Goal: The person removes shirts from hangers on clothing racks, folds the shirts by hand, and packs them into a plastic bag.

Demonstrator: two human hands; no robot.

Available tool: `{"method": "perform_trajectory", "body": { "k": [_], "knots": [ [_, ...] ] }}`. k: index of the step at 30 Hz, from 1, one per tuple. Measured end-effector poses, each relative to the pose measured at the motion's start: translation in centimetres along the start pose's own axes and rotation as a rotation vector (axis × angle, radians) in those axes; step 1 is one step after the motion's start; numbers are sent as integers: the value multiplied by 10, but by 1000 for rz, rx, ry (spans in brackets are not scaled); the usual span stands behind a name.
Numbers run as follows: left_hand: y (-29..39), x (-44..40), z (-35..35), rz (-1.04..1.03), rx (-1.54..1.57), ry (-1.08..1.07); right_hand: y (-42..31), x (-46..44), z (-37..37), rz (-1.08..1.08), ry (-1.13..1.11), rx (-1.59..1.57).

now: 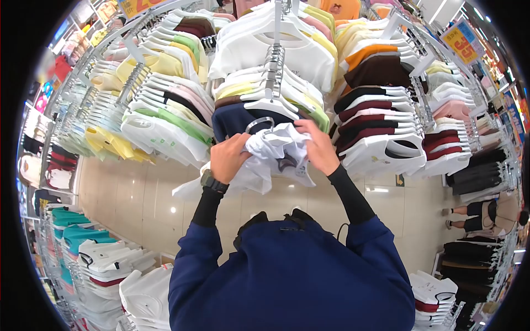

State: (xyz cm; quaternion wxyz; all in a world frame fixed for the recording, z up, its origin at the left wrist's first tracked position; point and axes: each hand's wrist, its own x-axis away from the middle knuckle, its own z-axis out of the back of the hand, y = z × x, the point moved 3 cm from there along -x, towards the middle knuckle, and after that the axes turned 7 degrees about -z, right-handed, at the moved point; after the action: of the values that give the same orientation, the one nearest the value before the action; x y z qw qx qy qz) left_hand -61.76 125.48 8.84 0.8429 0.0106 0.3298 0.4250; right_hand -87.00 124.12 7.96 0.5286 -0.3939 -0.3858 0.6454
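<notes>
A white T-shirt (276,144) hangs bunched up between my two hands in front of the middle rack, its lower part drooping over the floor. My left hand (227,159) is closed on the shirt's left side. My right hand (320,148) grips its right side, the fingers partly behind the cloth. Some dark print shows in the folds. A curved metal hook (259,122) rises just above the bunched cloth; what it joins to is hidden. Right behind the shirt, a navy T-shirt (227,117) hangs at the front of the rack, with a white hanger (271,105) above it.
Racks of hanging shirts stand left and right, among them a white shirt (381,154) on the right and yellow shirts (110,142) on the left. More shirts (110,256) hang behind me. Tiled floor (143,193) runs between. A person (486,215) stands at the far right.
</notes>
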Motion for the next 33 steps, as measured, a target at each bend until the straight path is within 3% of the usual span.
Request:
{"method": "perform_trajectory", "body": {
  "k": [2, 5, 6, 9, 10, 13, 16, 19, 20, 23, 27, 33],
  "knots": [
    [2, -5, -1, -12, -6, -11, -5, -3, 11, -151, 46, -126],
    [-1, -4, -7, 25, 68, 36, 7, -10, 25, -11, 82, 67],
    [0, -5, -8, 36, 79, 56, 5, -7, 22, -56, 86, 194],
    [6, -7, -14, 60, 113, 76, -15, 10, 7, 211, 215, 831],
    [7, -8, -15, 64, 122, 60, -18, 11, 5, 299, 250, 904],
    [9, -8, -17, 77, 149, 36, -22, 10, 3, 359, 314, 911],
    [6, -8, -17, 117, 117, 7, 5, -1, -6, 73, 25, 638],
    [-3, -3, -19, 158, 75, -27, -7, 3, -4, -1, -291, 514],
    [-9, -1, -20, 167, 63, -37, -7, 2, 0, -16, -409, 332],
    [-23, 1, -17, 131, 107, -51, -2, 2, 5, 187, -496, 87],
    [-31, 1, -10, 143, 117, -61, 1, -3, 4, 204, -389, 452],
    [-64, 14, 17, 154, 80, -160, -7, 8, 28, 238, -69, 479]
  ]
}}
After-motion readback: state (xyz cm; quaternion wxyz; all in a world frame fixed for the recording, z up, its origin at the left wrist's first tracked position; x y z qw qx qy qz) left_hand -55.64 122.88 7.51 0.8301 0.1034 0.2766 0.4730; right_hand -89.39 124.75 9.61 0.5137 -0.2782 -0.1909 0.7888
